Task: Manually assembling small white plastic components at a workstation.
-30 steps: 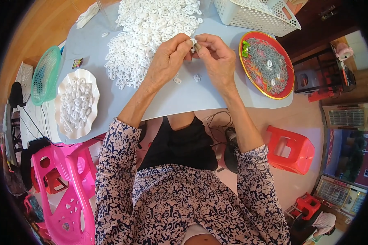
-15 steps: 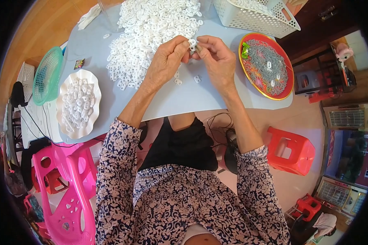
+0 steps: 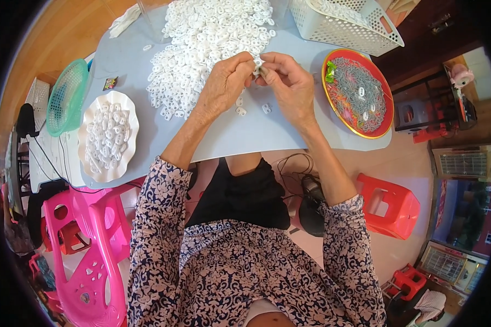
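Observation:
My left hand (image 3: 228, 83) and my right hand (image 3: 291, 87) meet over the table's near middle, both closed in a pinch. Between their fingertips is a small white plastic piece (image 3: 257, 64) with holes. Whether anything else is held with it is hidden by the fingers. Just beyond and to the left spreads a large heap of similar white pieces (image 3: 193, 60). A couple of loose pieces (image 3: 266, 108) lie below my hands. To the right, a red round tray (image 3: 386, 90) with a gold rim holds many thin grey parts and a few white pieces on top.
On the left of the grey-blue table (image 3: 240, 133) are a scalloped white dish (image 3: 132, 147) of white pieces, a small colourful packet (image 3: 110, 83) and a green mesh basket (image 3: 65, 101). A white perforated basket (image 3: 346, 30) stands far right. A pink chair (image 3: 93, 267) and red stool (image 3: 390, 207) flank me.
The whole view has shifted slightly, so the table things appear a little to the right. My hands stay together on the white piece, with only slight finger movement.

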`<move>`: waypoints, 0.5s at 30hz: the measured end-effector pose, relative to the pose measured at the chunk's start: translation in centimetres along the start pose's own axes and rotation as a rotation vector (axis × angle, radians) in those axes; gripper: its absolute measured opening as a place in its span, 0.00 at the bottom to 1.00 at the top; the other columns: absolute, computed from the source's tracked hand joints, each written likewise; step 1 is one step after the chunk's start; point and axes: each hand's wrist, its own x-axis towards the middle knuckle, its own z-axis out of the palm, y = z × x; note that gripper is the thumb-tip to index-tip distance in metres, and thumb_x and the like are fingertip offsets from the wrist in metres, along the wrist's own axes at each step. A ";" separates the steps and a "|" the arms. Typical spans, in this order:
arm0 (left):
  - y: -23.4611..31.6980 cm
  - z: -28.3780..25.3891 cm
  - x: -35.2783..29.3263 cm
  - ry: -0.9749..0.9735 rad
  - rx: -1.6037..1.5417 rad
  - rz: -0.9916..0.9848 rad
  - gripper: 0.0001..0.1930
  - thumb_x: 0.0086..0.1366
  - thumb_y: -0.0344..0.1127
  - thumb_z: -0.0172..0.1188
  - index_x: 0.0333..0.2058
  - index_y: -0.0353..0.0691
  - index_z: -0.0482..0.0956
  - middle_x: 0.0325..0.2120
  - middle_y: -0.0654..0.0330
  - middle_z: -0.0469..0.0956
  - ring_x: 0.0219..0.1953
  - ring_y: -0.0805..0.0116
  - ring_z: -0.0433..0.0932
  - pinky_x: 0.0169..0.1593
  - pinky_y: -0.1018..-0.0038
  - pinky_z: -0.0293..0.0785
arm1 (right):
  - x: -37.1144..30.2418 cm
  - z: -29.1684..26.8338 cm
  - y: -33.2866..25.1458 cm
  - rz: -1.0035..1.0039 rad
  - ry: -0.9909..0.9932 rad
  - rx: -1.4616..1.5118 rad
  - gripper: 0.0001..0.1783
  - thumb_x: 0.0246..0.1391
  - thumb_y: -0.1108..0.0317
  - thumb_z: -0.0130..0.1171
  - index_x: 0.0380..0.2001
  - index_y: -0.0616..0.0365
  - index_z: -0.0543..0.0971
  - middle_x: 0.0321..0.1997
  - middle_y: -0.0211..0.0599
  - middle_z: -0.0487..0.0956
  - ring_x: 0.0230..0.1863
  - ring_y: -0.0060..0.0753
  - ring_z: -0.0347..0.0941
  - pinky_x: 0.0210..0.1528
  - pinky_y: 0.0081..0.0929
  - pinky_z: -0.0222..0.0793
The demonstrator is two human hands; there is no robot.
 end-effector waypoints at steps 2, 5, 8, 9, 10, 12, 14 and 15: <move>0.0 -0.1 0.1 -0.008 0.028 -0.021 0.13 0.63 0.35 0.45 0.24 0.34 0.70 0.16 0.65 0.67 0.22 0.79 0.64 0.25 0.78 0.61 | 0.3 -0.4 0.0 0.015 -0.030 -0.007 0.13 0.52 0.77 0.57 0.42 0.65 0.75 0.30 0.32 0.78 0.31 0.20 0.76 0.34 0.17 0.73; -0.4 -0.2 0.1 -0.005 -0.056 -0.014 0.13 0.63 0.36 0.45 0.25 0.33 0.72 0.18 0.65 0.68 0.23 0.79 0.66 0.27 0.79 0.64 | 0.7 -0.9 0.3 -0.048 -0.158 -0.134 0.15 0.49 0.76 0.59 0.43 0.62 0.76 0.28 0.30 0.78 0.29 0.18 0.75 0.32 0.18 0.72; -0.6 -0.6 -0.1 -0.003 -0.098 0.008 0.13 0.63 0.36 0.46 0.27 0.33 0.73 0.19 0.65 0.69 0.24 0.78 0.67 0.30 0.80 0.67 | 1.1 -0.5 -0.1 -0.093 -0.203 -0.261 0.17 0.45 0.76 0.61 0.43 0.59 0.76 0.26 0.29 0.77 0.27 0.17 0.73 0.31 0.18 0.71; -0.6 -0.6 0.0 -0.001 -0.109 -0.005 0.13 0.63 0.36 0.46 0.27 0.33 0.74 0.19 0.65 0.70 0.24 0.78 0.67 0.30 0.80 0.68 | 1.3 -0.5 -0.1 -0.140 -0.205 -0.301 0.18 0.44 0.76 0.62 0.42 0.59 0.76 0.25 0.30 0.76 0.26 0.18 0.73 0.30 0.19 0.71; -0.6 -0.5 0.0 0.001 -0.120 -0.017 0.13 0.64 0.36 0.46 0.28 0.32 0.74 0.20 0.65 0.70 0.24 0.78 0.67 0.31 0.79 0.69 | 1.5 -0.5 -0.2 -0.188 -0.208 -0.342 0.18 0.43 0.75 0.63 0.41 0.59 0.76 0.24 0.31 0.75 0.25 0.19 0.73 0.29 0.19 0.71; -0.6 -0.6 0.0 0.008 -0.124 -0.031 0.14 0.65 0.37 0.46 0.28 0.32 0.74 0.20 0.65 0.70 0.24 0.79 0.67 0.31 0.80 0.69 | 1.9 -0.3 -0.5 -0.200 -0.227 -0.394 0.17 0.44 0.76 0.63 0.41 0.60 0.76 0.24 0.29 0.75 0.25 0.18 0.71 0.30 0.17 0.70; -0.6 -0.6 0.0 0.016 -0.127 -0.045 0.14 0.65 0.37 0.46 0.28 0.32 0.74 0.20 0.66 0.70 0.25 0.79 0.67 0.31 0.80 0.68 | 2.1 -0.2 -0.3 -0.211 -0.247 -0.444 0.16 0.45 0.76 0.64 0.41 0.62 0.76 0.24 0.28 0.74 0.26 0.17 0.69 0.31 0.16 0.70; -0.5 -0.6 0.0 0.013 -0.122 -0.043 0.14 0.66 0.37 0.45 0.29 0.33 0.73 0.20 0.66 0.69 0.25 0.79 0.66 0.31 0.80 0.68 | 2.3 -0.1 -0.1 -0.239 -0.217 -0.427 0.16 0.43 0.75 0.64 0.38 0.61 0.76 0.23 0.30 0.74 0.24 0.19 0.70 0.28 0.18 0.70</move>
